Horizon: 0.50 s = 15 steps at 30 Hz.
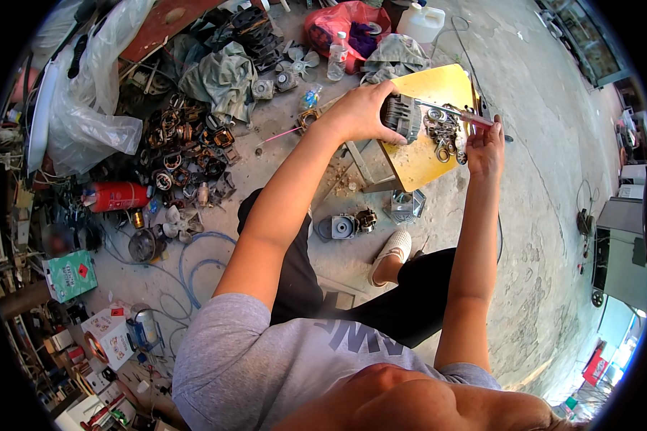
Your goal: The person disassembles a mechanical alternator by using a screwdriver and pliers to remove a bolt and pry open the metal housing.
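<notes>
My left hand grips a grey finned motor housing at the left side of a yellow tabletop. In my right hand is a screwdriver with a reddish handle, its shaft pointing left toward the housing. Whether the tip touches the housing I cannot tell. Beneath the shaft, a heap of metal rings and small parts lies on the tabletop, between my two hands.
On the floor below the table sit an opened motor and a clear plastic container. Copper-wound motor cores pile up at left, near a red cylinder and a blue hose. A bottle and white jug stand behind.
</notes>
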Each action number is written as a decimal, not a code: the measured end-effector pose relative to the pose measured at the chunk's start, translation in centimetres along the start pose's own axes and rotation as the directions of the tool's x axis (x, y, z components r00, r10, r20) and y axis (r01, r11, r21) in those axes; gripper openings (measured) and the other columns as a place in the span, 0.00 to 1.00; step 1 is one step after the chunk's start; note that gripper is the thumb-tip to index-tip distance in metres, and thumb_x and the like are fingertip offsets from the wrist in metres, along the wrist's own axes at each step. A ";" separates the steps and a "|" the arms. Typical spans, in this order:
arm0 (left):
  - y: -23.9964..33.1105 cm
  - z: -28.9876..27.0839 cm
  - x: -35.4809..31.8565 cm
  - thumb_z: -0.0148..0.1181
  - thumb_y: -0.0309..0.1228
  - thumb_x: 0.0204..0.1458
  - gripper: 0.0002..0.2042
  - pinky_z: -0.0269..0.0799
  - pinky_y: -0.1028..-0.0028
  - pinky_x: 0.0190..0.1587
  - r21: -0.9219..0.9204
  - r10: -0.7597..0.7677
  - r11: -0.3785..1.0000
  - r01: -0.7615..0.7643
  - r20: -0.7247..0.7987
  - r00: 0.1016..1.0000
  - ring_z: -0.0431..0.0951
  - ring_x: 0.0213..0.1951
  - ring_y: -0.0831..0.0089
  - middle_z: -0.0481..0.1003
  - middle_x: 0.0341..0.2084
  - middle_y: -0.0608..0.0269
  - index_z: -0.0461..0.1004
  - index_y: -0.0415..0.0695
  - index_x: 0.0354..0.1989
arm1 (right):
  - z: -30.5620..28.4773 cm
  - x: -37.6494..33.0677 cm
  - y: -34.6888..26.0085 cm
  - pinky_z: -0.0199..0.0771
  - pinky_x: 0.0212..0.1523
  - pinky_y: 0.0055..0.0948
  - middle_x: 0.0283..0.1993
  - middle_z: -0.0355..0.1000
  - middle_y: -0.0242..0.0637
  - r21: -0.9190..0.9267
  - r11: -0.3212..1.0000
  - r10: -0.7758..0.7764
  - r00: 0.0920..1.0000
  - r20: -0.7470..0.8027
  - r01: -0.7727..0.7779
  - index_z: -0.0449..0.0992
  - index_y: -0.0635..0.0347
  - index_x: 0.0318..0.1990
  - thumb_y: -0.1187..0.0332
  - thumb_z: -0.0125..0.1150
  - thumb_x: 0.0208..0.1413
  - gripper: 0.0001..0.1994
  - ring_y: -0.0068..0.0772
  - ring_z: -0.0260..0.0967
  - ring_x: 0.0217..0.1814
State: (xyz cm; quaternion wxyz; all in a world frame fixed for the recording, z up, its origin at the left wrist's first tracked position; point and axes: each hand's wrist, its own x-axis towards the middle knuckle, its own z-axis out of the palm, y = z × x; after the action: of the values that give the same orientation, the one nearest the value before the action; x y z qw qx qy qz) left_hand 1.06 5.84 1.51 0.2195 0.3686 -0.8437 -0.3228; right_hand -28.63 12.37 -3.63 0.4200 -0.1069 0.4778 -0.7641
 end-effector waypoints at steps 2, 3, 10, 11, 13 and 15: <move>0.0 0.1 0.0 0.80 0.48 0.30 0.41 0.72 0.63 0.53 -0.011 -0.008 1.000 0.008 0.005 1.000 0.78 0.50 0.55 0.76 0.47 0.52 0.67 0.44 0.53 | 0.5 -0.5 0.2 0.65 0.45 0.31 0.50 0.72 0.30 0.047 0.997 -0.061 0.998 0.003 0.061 0.61 0.52 0.66 0.58 0.49 0.70 0.21 0.22 0.70 0.49; 0.0 0.0 0.0 0.80 0.48 0.30 0.41 0.72 0.63 0.54 -0.015 -0.009 1.000 0.009 0.008 1.000 0.77 0.50 0.55 0.76 0.47 0.52 0.67 0.44 0.53 | 0.4 -0.5 0.3 0.66 0.46 0.30 0.50 0.72 0.29 0.053 0.997 -0.053 0.998 0.014 0.052 0.63 0.51 0.65 0.57 0.51 0.69 0.21 0.22 0.70 0.49; 0.0 0.0 0.1 0.80 0.48 0.30 0.41 0.71 0.63 0.55 -0.005 -0.008 1.000 0.008 0.009 1.000 0.76 0.52 0.55 0.75 0.48 0.51 0.67 0.44 0.53 | 0.1 0.3 -0.1 0.69 0.52 0.29 0.55 0.71 0.35 0.030 0.999 0.040 0.997 -0.065 -0.038 0.65 0.48 0.64 0.62 0.51 0.69 0.18 0.27 0.69 0.54; 0.0 0.1 0.1 0.80 0.48 0.30 0.41 0.71 0.63 0.55 -0.006 -0.007 1.000 0.007 0.011 1.000 0.75 0.52 0.55 0.75 0.48 0.51 0.67 0.44 0.53 | -0.1 0.5 0.1 0.69 0.51 0.28 0.54 0.71 0.34 0.039 0.999 0.031 0.998 -0.061 -0.028 0.65 0.49 0.63 0.62 0.51 0.69 0.18 0.26 0.69 0.53; 0.0 0.0 0.1 0.80 0.47 0.30 0.41 0.71 0.63 0.55 -0.009 -0.008 1.000 0.008 0.013 1.000 0.75 0.52 0.55 0.75 0.48 0.51 0.67 0.43 0.53 | -0.3 0.5 0.4 0.68 0.47 0.26 0.50 0.72 0.33 0.060 0.998 0.001 0.998 -0.063 0.003 0.65 0.51 0.62 0.62 0.51 0.69 0.17 0.23 0.69 0.49; 0.0 -0.1 0.0 0.80 0.47 0.30 0.41 0.71 0.63 0.55 -0.014 -0.013 1.000 0.013 0.017 1.000 0.76 0.52 0.55 0.75 0.48 0.51 0.67 0.43 0.53 | 0.2 0.1 0.6 0.67 0.44 0.25 0.47 0.73 0.30 0.094 0.995 -0.008 0.998 -0.058 0.013 0.66 0.52 0.61 0.62 0.52 0.68 0.17 0.21 0.69 0.46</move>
State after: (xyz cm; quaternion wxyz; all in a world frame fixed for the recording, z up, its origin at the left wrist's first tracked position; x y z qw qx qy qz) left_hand 1.08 5.80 1.59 0.2129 0.3697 -0.8409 -0.3330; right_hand -28.23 12.09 -4.02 0.4068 -0.0676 0.4524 -0.7907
